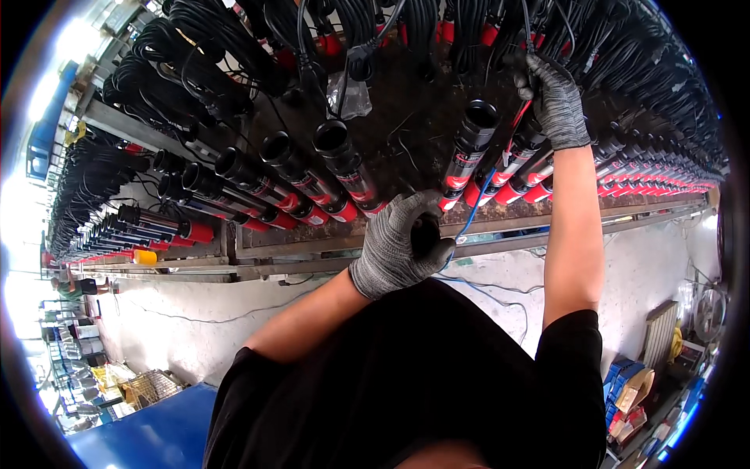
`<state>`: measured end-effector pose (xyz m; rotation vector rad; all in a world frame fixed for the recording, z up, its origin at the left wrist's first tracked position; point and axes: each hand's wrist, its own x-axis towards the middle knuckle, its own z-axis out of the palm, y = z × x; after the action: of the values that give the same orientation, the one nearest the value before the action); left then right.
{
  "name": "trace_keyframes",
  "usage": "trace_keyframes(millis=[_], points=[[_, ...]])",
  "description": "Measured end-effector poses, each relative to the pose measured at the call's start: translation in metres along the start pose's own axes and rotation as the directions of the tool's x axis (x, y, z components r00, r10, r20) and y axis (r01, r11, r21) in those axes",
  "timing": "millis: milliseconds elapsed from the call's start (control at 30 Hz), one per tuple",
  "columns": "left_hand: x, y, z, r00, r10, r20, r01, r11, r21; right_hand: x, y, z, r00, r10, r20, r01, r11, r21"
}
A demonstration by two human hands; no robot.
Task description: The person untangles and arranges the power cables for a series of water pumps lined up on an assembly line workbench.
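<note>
My left hand (398, 248), in a grey knit glove, curls at the near edge of the bench around the dark open end of a black tube (426, 236); its lower part is hidden. My right hand (556, 102), gloved alike, reaches farther out at the right. Its fingers are closed on a black cable (528, 31) that runs up from them. Below those fingers hangs a thin red lead (519, 117), with a blue cord (483, 191) trailing near it to the bench edge. Between my hands stands a black and red cylinder (469, 144) with an open top.
Rows of similar cylinders (344, 160) line the bench (398, 137) on both sides. Coiled black cables (211, 39) crowd the far side. A clear plastic bag (348, 95) lies among them. Cords cross the pale floor (258, 313); cardboard boxes (633, 388) stand at lower right.
</note>
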<state>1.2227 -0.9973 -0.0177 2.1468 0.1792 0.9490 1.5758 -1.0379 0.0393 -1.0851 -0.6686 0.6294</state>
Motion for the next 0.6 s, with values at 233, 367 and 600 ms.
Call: trace_keyframes(millis=[233, 367, 600], points=[[0.003, 0.008, -0.001, 0.998, -0.024, 0.062, 0.022, 0.999, 0.036, -0.005, -0.004, 0.005, 0.999, -0.008, -0.032, 0.006, 0.997, -0.073], [0.0, 0.009, 0.004, 0.998, -0.045, 0.052, 0.047, 0.998, -0.038, -0.006, -0.005, 0.006, 1.0, -0.008, -0.022, 0.007, 0.997, -0.076], [-0.005, 0.005, 0.007, 0.987, -0.07, 0.142, 0.082, 0.993, -0.08, -0.008, -0.006, 0.006, 1.0, -0.018, 0.007, 0.019, 0.994, -0.11]])
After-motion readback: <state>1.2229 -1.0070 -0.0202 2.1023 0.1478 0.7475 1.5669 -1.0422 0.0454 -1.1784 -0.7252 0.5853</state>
